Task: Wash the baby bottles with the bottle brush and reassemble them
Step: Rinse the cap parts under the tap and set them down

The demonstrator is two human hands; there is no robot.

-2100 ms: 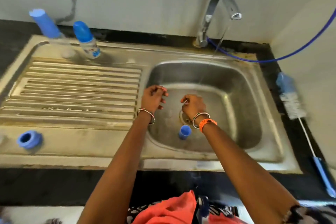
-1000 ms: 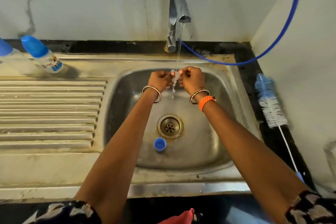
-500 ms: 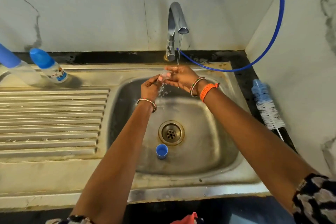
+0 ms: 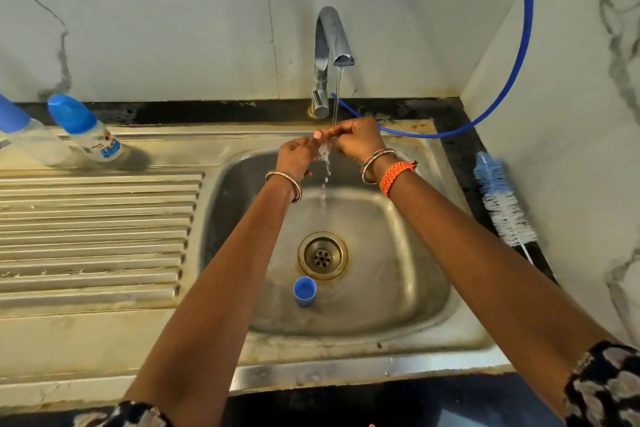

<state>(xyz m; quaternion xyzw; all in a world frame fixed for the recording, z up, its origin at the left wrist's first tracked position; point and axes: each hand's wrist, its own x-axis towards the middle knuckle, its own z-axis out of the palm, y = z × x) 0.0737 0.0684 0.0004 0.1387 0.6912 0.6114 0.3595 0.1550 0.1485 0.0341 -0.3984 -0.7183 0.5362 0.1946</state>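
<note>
Both hands meet under the running tap (image 4: 332,55), over the back of the steel sink basin (image 4: 426,253). My left hand (image 4: 298,158) and my right hand (image 4: 356,140) pinch a small clear teat (image 4: 325,150) between their fingertips while water runs over it. A blue bottle collar (image 4: 304,291) stands in the basin in front of the drain (image 4: 322,255). Two capped baby bottles, one (image 4: 86,130) with a printed label and one (image 4: 24,135) cut off by the left edge, stand at the back of the drainboard. The blue-and-white bottle brush (image 4: 502,201) lies on the right counter.
A blue hose (image 4: 519,45) loops from the tap base up the right wall. The ribbed drainboard (image 4: 93,236) fills the left side. Marble walls close in behind and on the right. The black counter edge runs along the front.
My hands rose from the drain to the water stream with the teat and keep turning it between the fingers. The camera view shifted right, so the blue ring on the drainboard left the view.
</note>
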